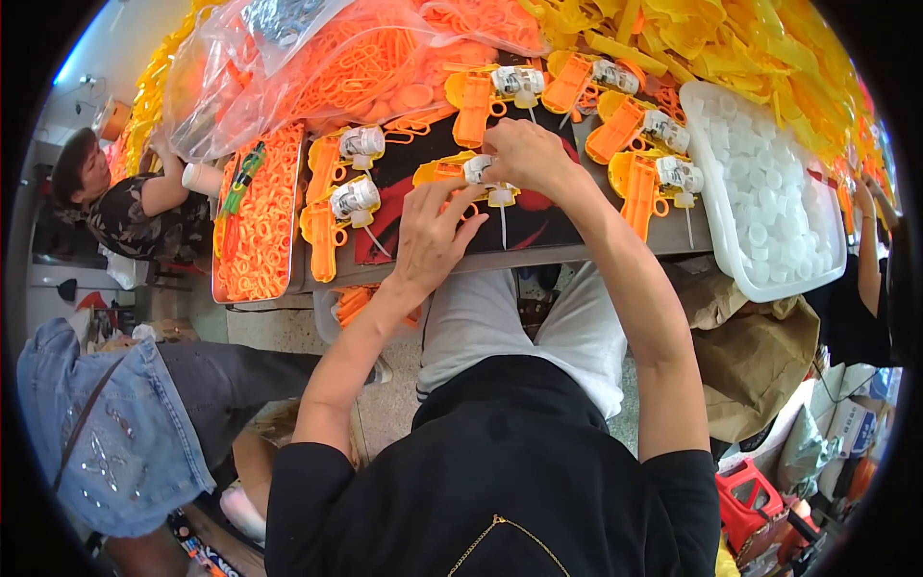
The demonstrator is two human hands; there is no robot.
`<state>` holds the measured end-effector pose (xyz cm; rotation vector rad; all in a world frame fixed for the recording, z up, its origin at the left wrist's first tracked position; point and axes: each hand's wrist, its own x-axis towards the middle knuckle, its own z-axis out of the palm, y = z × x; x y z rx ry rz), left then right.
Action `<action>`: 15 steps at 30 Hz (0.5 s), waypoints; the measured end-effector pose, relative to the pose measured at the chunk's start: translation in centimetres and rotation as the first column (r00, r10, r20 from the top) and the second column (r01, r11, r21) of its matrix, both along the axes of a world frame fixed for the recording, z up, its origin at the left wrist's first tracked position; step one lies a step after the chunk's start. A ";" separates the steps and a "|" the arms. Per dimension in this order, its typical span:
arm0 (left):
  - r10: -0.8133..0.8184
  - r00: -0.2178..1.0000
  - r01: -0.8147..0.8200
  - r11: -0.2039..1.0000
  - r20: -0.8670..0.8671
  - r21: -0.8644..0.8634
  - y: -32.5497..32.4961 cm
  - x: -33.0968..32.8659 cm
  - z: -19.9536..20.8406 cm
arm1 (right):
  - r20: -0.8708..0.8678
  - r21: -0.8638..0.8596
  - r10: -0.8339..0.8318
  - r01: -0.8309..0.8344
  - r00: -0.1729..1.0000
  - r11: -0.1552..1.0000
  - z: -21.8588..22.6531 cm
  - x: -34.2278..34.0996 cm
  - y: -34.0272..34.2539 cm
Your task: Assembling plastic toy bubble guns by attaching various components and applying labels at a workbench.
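On the dark red-and-black mat in front of me lies a toy gun (442,171) with a yellow body, orange parts and a white printed tank. My left hand (430,229) grips its lower side with bent fingers. From the far right, my right hand (531,154) closes over the tank end, the fingertips partly hidden. A thin pale tube hangs from the gun toward the table edge. Similar toy guns lie around it: two at the left, including this one (355,200), and several at the back and right, such as this gun (657,183).
Left of the mat is a metal tray (214,274) of small orange rings. A white tub (728,252) of translucent caps stands at the right. Bags of orange parts (356,72) and heaped yellow shells (711,53) fill the back. Another person (135,197) works at far left.
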<state>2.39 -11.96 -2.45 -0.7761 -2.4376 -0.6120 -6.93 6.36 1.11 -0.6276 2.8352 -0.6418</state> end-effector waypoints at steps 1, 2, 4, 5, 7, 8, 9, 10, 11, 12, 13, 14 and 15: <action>0.005 1.000 -0.005 1.000 -0.005 0.002 -0.2 -0.2 0.0 | -0.016 -0.019 0.008 -0.008 1.000 1.000 -0.1 0.1 0.4; -0.013 1.000 0.013 0.996 0.005 -0.086 -0.5 -0.3 0.0 | -0.033 -0.037 0.015 -0.016 0.999 0.999 -0.2 0.2 0.5; -0.034 0.999 0.037 0.985 0.019 -0.170 -0.5 -0.4 -0.2 | -0.070 -0.056 0.011 -0.015 0.997 0.998 -0.4 0.5 0.4; -0.018 1.000 0.021 0.980 0.020 -0.198 -0.4 -0.4 -0.2 | -0.056 -0.058 0.000 -0.003 0.998 0.998 -0.3 0.5 0.3; -0.009 1.000 0.010 0.975 0.007 -0.222 0.0 -0.3 0.1 | -0.079 -0.089 -0.030 0.023 0.996 0.996 -0.5 0.8 0.6; 0.011 0.999 -0.005 0.986 0.039 -0.167 -0.1 0.5 0.4 | -0.067 -0.095 0.000 -0.006 0.998 0.995 -0.7 1.0 0.8; 0.021 0.997 -0.014 0.994 0.068 -0.108 -0.1 1.1 0.7 | -0.100 -0.188 0.000 -0.019 0.995 0.982 -1.3 1.4 1.2; 0.011 0.998 -0.005 0.995 0.057 -0.104 -0.6 1.8 0.5 | -0.130 -0.280 0.002 -0.039 0.991 0.959 -2.0 1.9 1.3; 0.010 0.996 0.005 0.986 0.086 -0.164 -1.3 2.6 0.1 | -0.122 -0.447 -0.035 -0.024 0.992 0.894 -2.6 2.1 1.7; 0.011 0.993 0.015 0.976 0.119 -0.219 -1.7 3.4 -0.3 | -0.129 -0.438 -0.042 -0.019 0.991 0.899 -2.8 2.0 2.8; 0.005 0.993 0.020 0.977 0.115 -0.212 -2.2 4.1 -0.5 | -0.177 -0.474 -0.142 0.043 0.974 0.880 -3.0 1.9 3.8; 0.006 0.989 0.019 0.986 0.149 -0.164 -2.6 4.6 -0.7 | -0.220 -0.511 -0.242 0.099 0.945 0.854 -3.1 1.9 4.9; -0.002 0.983 0.023 0.993 0.184 -0.115 -2.8 4.8 -0.7 | -0.220 -0.482 -0.273 0.139 0.937 0.865 -2.6 1.8 6.1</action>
